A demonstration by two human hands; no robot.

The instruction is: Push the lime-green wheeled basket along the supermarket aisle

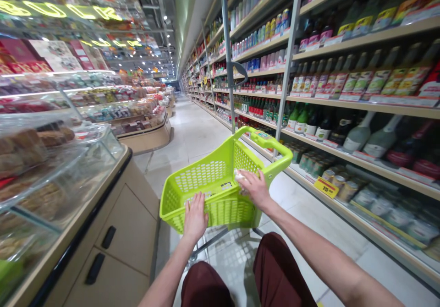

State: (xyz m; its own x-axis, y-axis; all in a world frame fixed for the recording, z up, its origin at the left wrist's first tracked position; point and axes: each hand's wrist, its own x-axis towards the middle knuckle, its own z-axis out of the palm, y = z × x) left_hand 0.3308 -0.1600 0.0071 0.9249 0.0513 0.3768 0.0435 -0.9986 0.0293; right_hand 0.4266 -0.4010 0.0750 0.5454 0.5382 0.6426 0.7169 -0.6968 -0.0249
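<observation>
A lime-green shopping cart stands sideways just in front of my knees, its handle at the right. My left hand rests on the near rim of the basket, fingers laid over the edge and nothing seen in them. Near the handle end, my right hand reaches over the same rim, with its fingers curled around a small crumpled white thing. The basket floor shows through its slots, and my right hand hides part of the inside.
Drink shelves line the right side, with a yellow price tag low down. A glass-fronted bulk-food counter stands close at the left. The tiled aisle runs ahead between them.
</observation>
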